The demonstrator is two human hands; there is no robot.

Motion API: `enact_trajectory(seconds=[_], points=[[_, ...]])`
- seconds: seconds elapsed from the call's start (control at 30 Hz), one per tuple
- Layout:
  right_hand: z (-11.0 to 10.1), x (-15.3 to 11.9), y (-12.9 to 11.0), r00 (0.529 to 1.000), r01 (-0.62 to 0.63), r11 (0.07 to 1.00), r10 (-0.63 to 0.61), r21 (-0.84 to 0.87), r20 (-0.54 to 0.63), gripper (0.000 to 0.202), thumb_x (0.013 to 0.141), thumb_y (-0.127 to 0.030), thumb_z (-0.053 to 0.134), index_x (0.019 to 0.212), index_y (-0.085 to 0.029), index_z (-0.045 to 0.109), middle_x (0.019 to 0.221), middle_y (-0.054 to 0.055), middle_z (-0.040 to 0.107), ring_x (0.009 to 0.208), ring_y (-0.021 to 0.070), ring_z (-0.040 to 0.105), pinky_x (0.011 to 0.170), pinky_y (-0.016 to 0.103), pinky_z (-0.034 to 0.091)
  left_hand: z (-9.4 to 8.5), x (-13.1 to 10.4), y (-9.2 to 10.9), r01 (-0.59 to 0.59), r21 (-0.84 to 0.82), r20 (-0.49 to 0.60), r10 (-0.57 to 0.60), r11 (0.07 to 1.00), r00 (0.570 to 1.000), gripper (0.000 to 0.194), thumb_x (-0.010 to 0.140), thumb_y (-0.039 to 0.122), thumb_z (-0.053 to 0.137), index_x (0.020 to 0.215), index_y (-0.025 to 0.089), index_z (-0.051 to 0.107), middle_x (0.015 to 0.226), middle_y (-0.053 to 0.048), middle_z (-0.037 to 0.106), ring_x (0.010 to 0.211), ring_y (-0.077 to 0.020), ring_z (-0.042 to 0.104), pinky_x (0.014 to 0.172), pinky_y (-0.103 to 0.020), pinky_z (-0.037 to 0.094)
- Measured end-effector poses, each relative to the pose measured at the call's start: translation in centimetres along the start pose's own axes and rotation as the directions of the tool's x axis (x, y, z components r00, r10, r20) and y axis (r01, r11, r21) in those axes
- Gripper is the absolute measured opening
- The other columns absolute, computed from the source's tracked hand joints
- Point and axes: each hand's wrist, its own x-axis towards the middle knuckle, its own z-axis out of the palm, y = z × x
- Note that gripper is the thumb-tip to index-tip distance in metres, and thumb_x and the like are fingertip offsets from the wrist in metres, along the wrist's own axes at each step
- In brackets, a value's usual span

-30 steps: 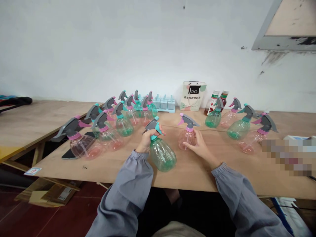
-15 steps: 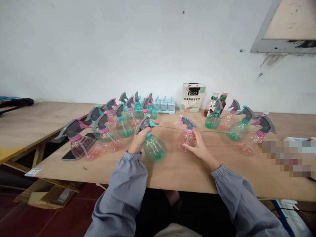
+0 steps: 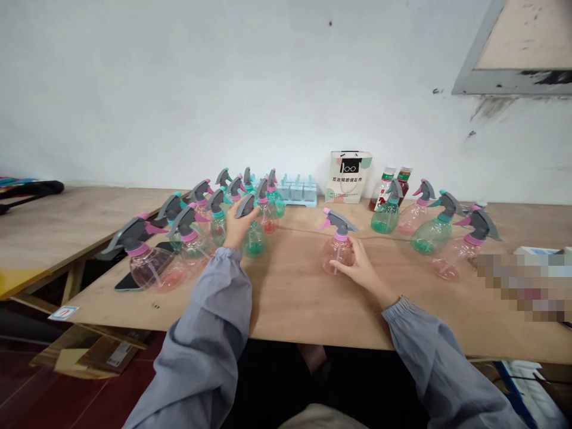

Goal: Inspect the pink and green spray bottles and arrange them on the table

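My left hand (image 3: 239, 225): one, closed round the neck of a green spray bottle (image 3: 255, 240), beside neighbouring bottles (image 3: 269, 217); base contact, I cannot tell. My right hand (image 3: 361, 267): one, curled round a pink spray bottle (image 3: 334, 255), upright on the table (image 3: 295, 298). Handling, I judge: green spray bottle upright, wrist steady, no knocks.

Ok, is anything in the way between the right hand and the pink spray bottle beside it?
Nothing visible: the right hand has its thumb and fingers around the body of the pink spray bottle. The green spray bottle in the left hand is well off to the left.
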Motion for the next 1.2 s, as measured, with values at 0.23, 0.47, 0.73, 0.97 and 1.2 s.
enact_trajectory(seconds=[0.23,0.47,0.73,0.97,1.2], points=[[0.0,0.1,-0.3,1.0,-0.01,1.0,0.01,0.004,-0.001,0.076,0.078,-0.053,0.075,0.141,-0.024,0.043,0.136,0.014,0.051,0.13,0.0321,0.052,0.113,0.054,0.043,0.3,0.3,-1.2,-0.049,-0.091,-0.092,0.04,0.995,0.995,0.089,0.056,0.033,0.093,0.132,0.022,0.047,0.125,-0.011,0.061,0.121,-0.0242,0.062,0.104,-0.032,0.048],[0.1,-0.1,-0.1,1.0,-0.017,1.0,0.017,0.0,-0.008,0.077,0.078,-0.054,0.076,0.142,-0.025,0.044,0.136,0.013,0.051,0.131,0.0323,0.052,0.113,0.053,0.044,-0.6,-0.5,-0.8,-0.285,-0.066,-0.072,0.28,0.956,0.957,0.115,0.062,0.058,0.087,0.148,0.018,0.021,0.142,-0.02,0.05,0.142,-0.0304,0.046,0.121,-0.047,0.032],[1.7,-0.6,0.2,0.999,-0.027,0.99,0.024,0.14,0.022,0.09,0.077,-0.053,0.078,0.147,-0.025,0.029,0.146,0.017,0.049,0.137,0.0329,0.051,0.114,0.055,0.043,2.2,-9.4,5.6,-0.67,0.109,0.253,0.631,0.734,0.733,0.092,0.075,0.06,0.076,0.149,0.028,0.031,0.15,-0.015,0.044,0.141,-0.0343,0.044,0.118,-0.055,0.034],[5.2,-3.4,-1.9,0.996,0.085,0.996,-0.085,0.013,0.008,0.1,0.075,-0.058,0.079,0.15,-0.02,0.025,0.14,0.023,0.05,0.132,0.0389,0.054,0.107,0.06,0.048,8.7,-14.8,8.4,-0.058,0.014,0.462,0.045,0.998,0.886,0.107,0.067,0.049,0.085,0.153,0.021,0.028,0.141,-0.019,0.052,0.135,-0.0373,0.049,0.112,-0.055,0.038],[0.5,1.5,0.4,0.961,-0.012,0.999,0.001,-0.039,-0.277,0.064,0.089,-0.061,0.058,0.136,-0.021,0.039,0.135,0.017,0.051,0.128,0.032,0.053,0.111,0.055,0.042,8.6,-13.6,7.2,0.131,-0.118,0.366,-0.08,0.984,0.927,0.059,0.076,0.021,0.071,0.132,0.02,0.053,0.112,-0.011,0.067,0.111,-0.0254,0.065,0.094,-0.038,0.051]])
